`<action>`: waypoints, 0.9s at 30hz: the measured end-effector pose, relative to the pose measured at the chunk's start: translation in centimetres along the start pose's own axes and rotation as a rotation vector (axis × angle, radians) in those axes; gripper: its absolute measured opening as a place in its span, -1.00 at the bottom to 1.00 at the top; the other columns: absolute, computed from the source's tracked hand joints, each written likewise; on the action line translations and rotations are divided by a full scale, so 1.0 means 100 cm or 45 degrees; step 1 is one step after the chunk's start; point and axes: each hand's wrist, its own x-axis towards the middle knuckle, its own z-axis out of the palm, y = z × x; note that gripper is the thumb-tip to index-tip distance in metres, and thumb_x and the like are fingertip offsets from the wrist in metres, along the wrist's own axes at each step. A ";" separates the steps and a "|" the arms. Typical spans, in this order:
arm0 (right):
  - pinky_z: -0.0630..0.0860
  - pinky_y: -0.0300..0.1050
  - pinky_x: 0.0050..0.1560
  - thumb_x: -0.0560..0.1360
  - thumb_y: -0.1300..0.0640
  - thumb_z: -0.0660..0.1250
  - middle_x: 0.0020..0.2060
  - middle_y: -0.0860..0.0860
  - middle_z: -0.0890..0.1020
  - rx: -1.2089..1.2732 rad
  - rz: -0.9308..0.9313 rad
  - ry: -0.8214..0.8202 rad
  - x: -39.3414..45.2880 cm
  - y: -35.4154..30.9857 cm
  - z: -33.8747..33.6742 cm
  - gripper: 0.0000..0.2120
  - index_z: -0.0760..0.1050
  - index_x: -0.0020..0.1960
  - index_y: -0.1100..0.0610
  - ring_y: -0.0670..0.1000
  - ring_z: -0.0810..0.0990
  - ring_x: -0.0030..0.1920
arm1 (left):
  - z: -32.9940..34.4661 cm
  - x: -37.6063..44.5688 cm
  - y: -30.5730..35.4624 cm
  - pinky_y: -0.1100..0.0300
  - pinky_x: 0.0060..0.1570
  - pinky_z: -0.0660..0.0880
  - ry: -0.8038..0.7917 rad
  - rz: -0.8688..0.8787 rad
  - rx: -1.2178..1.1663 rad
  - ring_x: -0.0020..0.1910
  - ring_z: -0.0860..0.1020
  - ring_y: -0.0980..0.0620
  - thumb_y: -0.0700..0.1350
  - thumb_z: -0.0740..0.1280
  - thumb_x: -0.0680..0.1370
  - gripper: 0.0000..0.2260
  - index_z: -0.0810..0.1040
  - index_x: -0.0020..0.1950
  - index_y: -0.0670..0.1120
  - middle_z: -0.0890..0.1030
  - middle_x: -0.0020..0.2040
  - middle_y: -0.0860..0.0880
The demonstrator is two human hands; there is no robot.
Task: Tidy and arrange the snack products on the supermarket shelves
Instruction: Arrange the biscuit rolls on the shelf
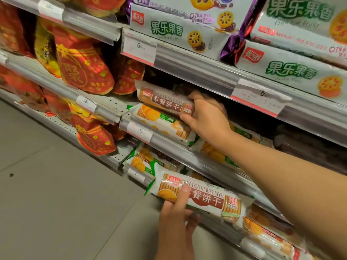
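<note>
My right hand (205, 117) reaches into the middle shelf and grips the right end of a breakfast biscuit roll (165, 101) with a brown label. That roll lies on top of another biscuit roll (159, 122) with a green tag. Lower down, my left hand (177, 212) holds a second brown-labelled breakfast biscuit roll (202, 197) from below, thumb across its front, just outside the lower shelf edge. More biscuit rolls (142, 162) lie on the lower shelf behind it.
Red and gold snack bags (82, 70) fill the shelves to the left. White fruit-biscuit packs (174, 29) stand on the top shelf. Price rails with tags (139, 131) run along each shelf edge. Grey tiled floor (56, 184) lies at lower left.
</note>
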 end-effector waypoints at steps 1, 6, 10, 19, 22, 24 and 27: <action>0.51 -0.07 0.05 0.52 -0.13 0.43 0.14 0.00 0.61 0.053 -0.013 0.044 -0.008 0.001 -0.003 -0.49 0.38 0.36 0.03 0.04 0.57 0.16 | 0.000 0.001 0.000 0.00 -0.02 0.59 -0.005 -0.003 -0.003 0.02 0.67 -0.23 0.10 0.51 0.28 -0.48 0.61 0.17 -0.07 0.71 -0.03 -0.22; 0.62 -0.17 -0.04 0.46 -0.17 0.48 0.12 -0.11 0.64 0.350 0.015 0.178 -0.060 -0.001 -0.025 -0.49 0.44 0.31 -0.01 -0.16 0.63 0.01 | 0.004 0.004 0.004 -0.16 0.17 0.57 0.008 -0.003 -0.069 0.08 0.67 -0.25 0.04 0.50 0.23 -0.41 0.57 0.25 -0.02 0.73 0.02 -0.17; 0.59 -0.29 -0.15 0.44 -0.13 0.51 0.02 -0.20 0.67 0.792 0.157 -0.011 -0.103 -0.007 -0.045 -0.61 0.52 0.20 -0.07 -0.20 0.67 -0.05 | 0.005 0.002 0.011 -0.25 0.26 0.50 0.022 0.023 -0.184 0.05 0.68 -0.28 0.07 0.46 0.29 -0.44 0.55 0.27 -0.01 0.72 0.04 -0.20; 0.49 -0.35 -0.29 0.36 -0.04 0.53 -0.05 -0.07 0.74 1.092 0.560 -0.476 -0.178 0.028 -0.034 -0.71 0.67 0.03 0.05 -0.15 0.67 -0.21 | -0.003 -0.016 0.037 -0.10 -0.10 0.64 -0.176 0.017 -0.372 -0.07 0.72 -0.17 0.26 0.27 0.53 -0.53 0.59 0.29 -0.01 0.72 0.04 -0.18; 0.51 -0.29 -0.13 0.39 -0.06 0.52 -0.06 -0.12 0.72 1.123 0.617 -0.597 -0.192 0.032 -0.027 -0.65 0.63 0.14 -0.02 -0.11 0.69 -0.08 | -0.004 -0.022 0.039 -0.30 0.24 0.48 -0.222 0.008 -0.312 0.10 0.67 -0.28 0.25 0.24 0.56 -0.56 0.56 0.34 0.07 0.68 0.17 -0.21; 0.50 -0.31 -0.12 0.43 -0.06 0.54 -0.09 -0.15 0.70 1.067 0.587 -0.642 -0.195 0.034 -0.026 -0.56 0.52 0.26 -0.16 -0.12 0.68 -0.07 | -0.004 -0.021 0.037 -0.30 0.27 0.45 -0.226 -0.008 -0.226 0.09 0.67 -0.27 0.23 0.22 0.57 -0.58 0.56 0.32 0.05 0.69 0.15 -0.21; 0.53 -0.23 -0.07 0.46 -0.11 0.52 0.02 -0.19 0.70 0.961 0.518 -0.695 -0.198 0.033 -0.026 -0.60 0.49 0.24 -0.25 -0.10 0.68 0.00 | -0.002 -0.019 0.029 -0.26 0.21 0.50 -0.269 -0.009 -0.160 0.08 0.68 -0.25 0.20 0.26 0.53 -0.57 0.55 0.33 0.04 0.69 0.14 -0.21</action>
